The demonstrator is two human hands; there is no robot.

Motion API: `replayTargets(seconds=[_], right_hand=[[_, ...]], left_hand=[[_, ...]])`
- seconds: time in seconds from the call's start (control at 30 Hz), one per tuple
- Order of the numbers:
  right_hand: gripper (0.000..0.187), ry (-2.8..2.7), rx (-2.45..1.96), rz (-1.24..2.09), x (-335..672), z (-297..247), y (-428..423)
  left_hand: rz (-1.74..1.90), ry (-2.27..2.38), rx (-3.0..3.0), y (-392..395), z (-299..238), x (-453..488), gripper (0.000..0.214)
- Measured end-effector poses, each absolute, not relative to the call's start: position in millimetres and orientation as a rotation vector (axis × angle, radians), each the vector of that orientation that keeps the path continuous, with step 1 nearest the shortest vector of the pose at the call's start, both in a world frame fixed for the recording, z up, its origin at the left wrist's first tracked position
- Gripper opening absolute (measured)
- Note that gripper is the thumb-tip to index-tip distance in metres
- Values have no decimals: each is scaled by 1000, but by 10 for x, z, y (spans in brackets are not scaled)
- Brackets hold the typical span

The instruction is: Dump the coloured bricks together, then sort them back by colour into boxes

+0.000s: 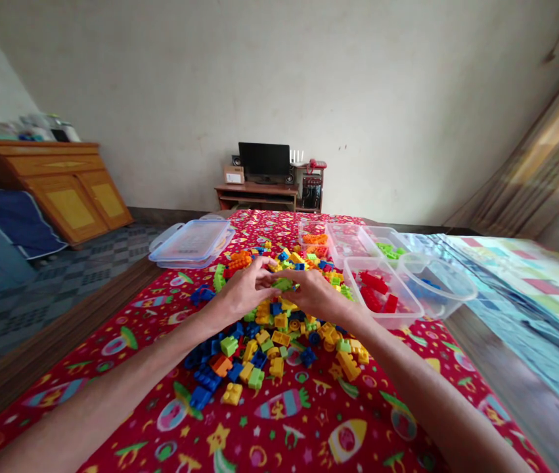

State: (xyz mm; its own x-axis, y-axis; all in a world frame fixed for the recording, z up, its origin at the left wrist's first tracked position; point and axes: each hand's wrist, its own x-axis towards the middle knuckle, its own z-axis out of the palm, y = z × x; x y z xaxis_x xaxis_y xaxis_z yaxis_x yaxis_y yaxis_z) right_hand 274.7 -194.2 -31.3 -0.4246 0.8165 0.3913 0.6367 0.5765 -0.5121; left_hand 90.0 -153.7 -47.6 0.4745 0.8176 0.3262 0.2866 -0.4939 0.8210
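A heap of small plastic building blocks in blue, yellow, green, orange and red lies on a red patterned cloth. Both my hands meet above the heap. My left hand and my right hand are closed in a pinch on a green block held between their fingertips. To the right stand clear plastic tubs: one with red blocks, one with green blocks, one with orange blocks, and a round tub with blue blocks.
Stacked clear lids lie at the cloth's far left. A wooden cabinet stands at the left wall, a low desk with a monitor at the back wall. A bed cover and a curtain are at the right.
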Motion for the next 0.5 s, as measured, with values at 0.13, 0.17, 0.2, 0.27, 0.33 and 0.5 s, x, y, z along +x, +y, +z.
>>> replayTargets(seconds=[0.13,0.17,0.2,0.27,0.33,0.5], right_hand=[[31,-2113,-1240,280,2788,-290,-1928],[30,-2075,-1287,249,2816,-273,-1920],[30,-2039,-1328,229,2845,-256,-1913],[30,-1990,-1383,225,2893,-235,-1898],[31,-1980,-1386,239,2915,-243,-1882],[31,-2034,-1343,242,2873,-336,-1845]], left_hand=[[883,988,2226,-1471,-399,776,51],[838,1044,2343,-1432,-382,711,47],[760,1105,2462,-1393,-371,643,43],[547,1192,2641,-1326,-372,522,37],[402,1209,2715,-1290,-394,457,34],[431,1174,2740,-1291,-398,523,25]])
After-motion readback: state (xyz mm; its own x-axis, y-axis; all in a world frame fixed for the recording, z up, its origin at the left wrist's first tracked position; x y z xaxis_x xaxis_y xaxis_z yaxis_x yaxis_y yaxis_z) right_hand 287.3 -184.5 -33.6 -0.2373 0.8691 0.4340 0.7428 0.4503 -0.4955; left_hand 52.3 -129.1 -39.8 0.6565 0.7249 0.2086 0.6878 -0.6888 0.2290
